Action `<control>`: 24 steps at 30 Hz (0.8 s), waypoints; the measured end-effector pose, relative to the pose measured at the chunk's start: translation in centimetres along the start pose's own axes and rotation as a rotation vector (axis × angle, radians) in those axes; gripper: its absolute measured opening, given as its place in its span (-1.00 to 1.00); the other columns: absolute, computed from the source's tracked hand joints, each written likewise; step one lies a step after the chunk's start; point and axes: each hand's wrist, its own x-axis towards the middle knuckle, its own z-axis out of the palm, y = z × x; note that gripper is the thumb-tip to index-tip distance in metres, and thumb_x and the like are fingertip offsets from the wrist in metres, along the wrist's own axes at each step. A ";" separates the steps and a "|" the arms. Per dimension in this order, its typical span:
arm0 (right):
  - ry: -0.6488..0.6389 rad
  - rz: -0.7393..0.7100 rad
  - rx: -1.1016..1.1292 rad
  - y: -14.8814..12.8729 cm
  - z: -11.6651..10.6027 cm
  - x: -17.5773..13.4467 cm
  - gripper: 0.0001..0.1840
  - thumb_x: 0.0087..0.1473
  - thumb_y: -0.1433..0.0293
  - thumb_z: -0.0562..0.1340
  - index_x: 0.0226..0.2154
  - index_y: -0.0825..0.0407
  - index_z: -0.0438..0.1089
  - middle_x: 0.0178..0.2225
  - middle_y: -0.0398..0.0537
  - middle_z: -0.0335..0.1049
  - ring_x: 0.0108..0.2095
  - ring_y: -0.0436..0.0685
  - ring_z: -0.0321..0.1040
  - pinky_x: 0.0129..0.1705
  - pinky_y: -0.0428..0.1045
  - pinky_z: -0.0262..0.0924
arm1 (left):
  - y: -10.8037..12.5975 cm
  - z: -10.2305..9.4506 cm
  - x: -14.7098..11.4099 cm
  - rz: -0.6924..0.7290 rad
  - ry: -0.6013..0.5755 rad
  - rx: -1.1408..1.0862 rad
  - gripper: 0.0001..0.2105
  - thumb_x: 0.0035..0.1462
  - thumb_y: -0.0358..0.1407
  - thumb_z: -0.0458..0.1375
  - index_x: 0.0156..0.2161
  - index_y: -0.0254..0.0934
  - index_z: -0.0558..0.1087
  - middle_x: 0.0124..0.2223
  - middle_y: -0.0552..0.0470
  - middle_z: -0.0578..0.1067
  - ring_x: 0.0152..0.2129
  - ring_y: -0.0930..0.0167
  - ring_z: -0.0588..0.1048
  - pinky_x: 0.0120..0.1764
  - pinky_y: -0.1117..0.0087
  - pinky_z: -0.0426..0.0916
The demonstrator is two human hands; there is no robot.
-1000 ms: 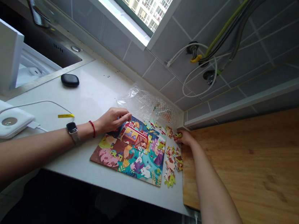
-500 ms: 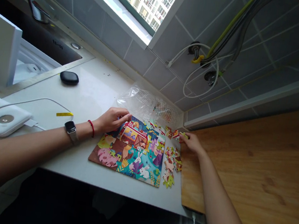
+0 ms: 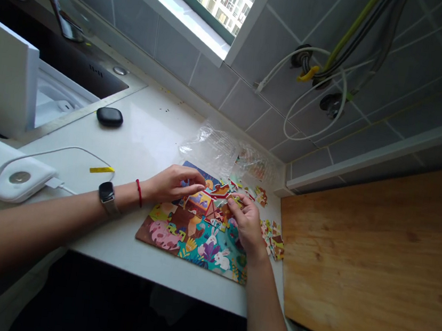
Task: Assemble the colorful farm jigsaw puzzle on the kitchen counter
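Note:
A jigsaw puzzle (image 3: 196, 237) with a red barn, a pink pig and white rabbits lies on the counter, partly put together. My right hand (image 3: 247, 220) is over its upper right part, with thumb and fingertips pinched on a puzzle piece (image 3: 235, 200). From the left my left hand (image 3: 176, 184) reaches over the top left of the puzzle, thumb and forefinger slightly apart. Its fingertips are close to a brown and red piece (image 3: 218, 191); whether they touch it is unclear. Loose pieces (image 3: 274, 239) lie right of the puzzle, partly behind my right hand.
Crumpled clear plastic (image 3: 211, 145) lies behind the puzzle. A wooden board (image 3: 372, 248) borders the right side. To the left are a black case (image 3: 110, 117), a white power bank (image 3: 6, 171) with a cable, and a sink (image 3: 106, 79) holding white boxes.
My right hand has moved left from the loose pieces to above the puzzle, carrying a piece. My left hand has shifted slightly inward over the barn. The view has turned a little.

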 end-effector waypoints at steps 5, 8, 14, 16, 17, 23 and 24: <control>-0.095 -0.002 0.060 1.0 2.8 0.4 -0.55 -0.02 0.05 0.50 -0.20 -0.03 0.50 -0.38 -0.17 0.55 -0.47 0.04 0.49 -0.35 -0.05 0.46 | 0.2 0.1 0.0 0.039 -0.050 0.064 -0.69 0.42 -0.19 0.09 -0.29 -0.31 0.57 -0.40 0.00 0.55 -0.49 0.48 0.46 -0.38 0.45 0.34; -0.086 -0.026 0.064 1.9 2.8 0.4 -0.57 0.03 0.04 0.47 -0.17 -0.04 0.52 -0.32 -0.12 0.59 -0.39 0.09 0.54 -0.30 -0.02 0.49 | 0.2 0.0 0.1 -0.016 -0.008 0.062 -0.67 0.42 -0.20 0.08 -0.34 -0.31 0.55 -0.44 0.03 0.53 -0.52 0.50 0.42 -0.39 0.46 0.32; 0.163 -0.095 0.086 3.0 1.6 0.5 -0.64 0.01 0.10 0.48 -0.22 -0.04 0.51 -0.28 -0.13 0.54 -0.36 0.05 0.48 -0.28 -0.05 0.44 | 0.8 -0.1 0.4 -0.187 0.118 0.043 -0.63 0.39 -0.21 0.09 -0.47 -0.30 0.43 -0.53 0.11 0.43 -0.58 0.52 0.32 -0.47 0.49 0.24; 0.194 -0.079 0.140 2.9 1.5 0.4 -0.61 -0.04 0.12 0.50 -0.25 -0.05 0.44 -0.30 -0.16 0.49 -0.39 0.03 0.45 -0.33 -0.06 0.42 | 1.0 0.0 0.4 -0.203 0.148 0.022 -0.62 0.38 -0.22 0.08 -0.50 -0.29 0.39 -0.49 0.07 0.47 -0.55 0.51 0.36 -0.45 0.48 0.28; 0.195 -0.075 0.161 2.9 1.5 0.4 -0.59 -0.06 0.14 0.51 -0.26 -0.06 0.41 -0.30 -0.17 0.47 -0.40 0.03 0.44 -0.34 -0.07 0.41 | 1.0 0.1 0.3 -0.197 0.156 0.007 -0.63 0.37 -0.23 0.08 -0.50 -0.29 0.41 -0.42 0.02 0.54 -0.50 0.49 0.43 -0.40 0.46 0.34; 0.154 -0.132 0.092 2.9 1.9 0.2 -0.59 0.00 0.22 0.49 -0.13 -0.08 0.43 -0.29 -0.18 0.43 -0.30 0.03 0.42 -0.24 -0.08 0.38 | 0.6 0.1 0.1 -0.218 0.196 -0.039 -0.68 0.27 -0.30 0.14 -0.54 -0.28 0.39 0.01 -0.14 0.66 -0.13 0.32 0.63 -0.09 0.30 0.51; 0.151 -0.142 0.064 3.0 1.9 0.2 -0.63 0.01 0.22 0.48 -0.14 -0.06 0.46 -0.28 -0.16 0.45 -0.27 0.05 0.42 -0.21 -0.07 0.37 | 0.5 0.0 0.1 -0.237 0.204 -0.040 -0.68 0.26 -0.30 0.15 -0.55 -0.28 0.37 -0.01 -0.13 0.67 -0.14 0.32 0.63 -0.10 0.30 0.52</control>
